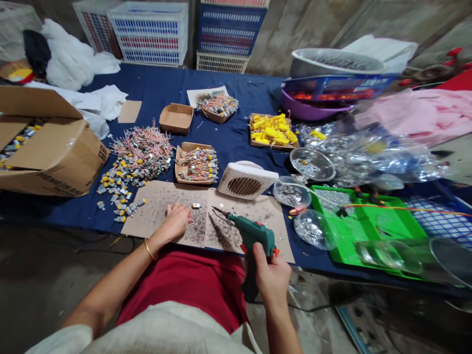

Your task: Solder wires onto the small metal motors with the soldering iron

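A green soldering gun (254, 233) is in my right hand (273, 270), its fingers wrapped round the handle and its metal tip pointing left over the cardboard sheet (147, 216). My left hand (177, 220) rests low over that sheet with its fingers drawn together; whatever they may pinch is too small to make out. Just beyond those fingertips lies a small motor (195, 206). Dark specks cover the cardboard around it. Behind the gun's tip stands a white vented fan (246, 181). A cardboard tray (178, 173) of wired motors sits beyond my left hand.
Loose motors (117, 184) and a wire pile (143, 147) lie left, beside a large carton (55, 157). Rightward are a yellow-parts tray (273, 131), a steel bowl (312, 164), clear bowls (313, 228) and a green tray (372, 223). Crates (149, 32) stand behind.
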A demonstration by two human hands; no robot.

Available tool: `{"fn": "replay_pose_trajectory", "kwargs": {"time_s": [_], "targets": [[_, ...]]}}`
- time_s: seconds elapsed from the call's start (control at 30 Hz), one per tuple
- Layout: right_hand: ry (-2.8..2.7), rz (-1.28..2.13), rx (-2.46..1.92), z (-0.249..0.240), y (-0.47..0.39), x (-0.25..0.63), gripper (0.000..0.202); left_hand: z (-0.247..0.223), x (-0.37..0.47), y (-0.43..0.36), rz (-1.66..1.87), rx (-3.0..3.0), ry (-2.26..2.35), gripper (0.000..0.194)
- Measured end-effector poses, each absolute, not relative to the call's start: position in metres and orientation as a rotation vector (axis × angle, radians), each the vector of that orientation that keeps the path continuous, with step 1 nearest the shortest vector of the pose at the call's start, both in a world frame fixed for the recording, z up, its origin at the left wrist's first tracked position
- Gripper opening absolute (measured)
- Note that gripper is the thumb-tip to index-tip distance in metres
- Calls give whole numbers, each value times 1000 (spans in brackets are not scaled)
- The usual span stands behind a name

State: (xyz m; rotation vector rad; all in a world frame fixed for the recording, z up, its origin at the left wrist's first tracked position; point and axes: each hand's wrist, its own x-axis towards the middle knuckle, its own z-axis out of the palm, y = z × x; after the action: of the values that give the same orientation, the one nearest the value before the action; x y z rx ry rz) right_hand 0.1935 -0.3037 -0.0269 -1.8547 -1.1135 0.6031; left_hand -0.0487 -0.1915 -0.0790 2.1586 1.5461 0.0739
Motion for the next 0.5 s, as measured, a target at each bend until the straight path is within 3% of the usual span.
{"fn": "replay_pose_trajectory", "kwargs": {"time_s": [0.5], "targets": [[-1300,645,-1807,-24,-295,180,56,-81,-70,-169,403,2062,1367,21]]}}
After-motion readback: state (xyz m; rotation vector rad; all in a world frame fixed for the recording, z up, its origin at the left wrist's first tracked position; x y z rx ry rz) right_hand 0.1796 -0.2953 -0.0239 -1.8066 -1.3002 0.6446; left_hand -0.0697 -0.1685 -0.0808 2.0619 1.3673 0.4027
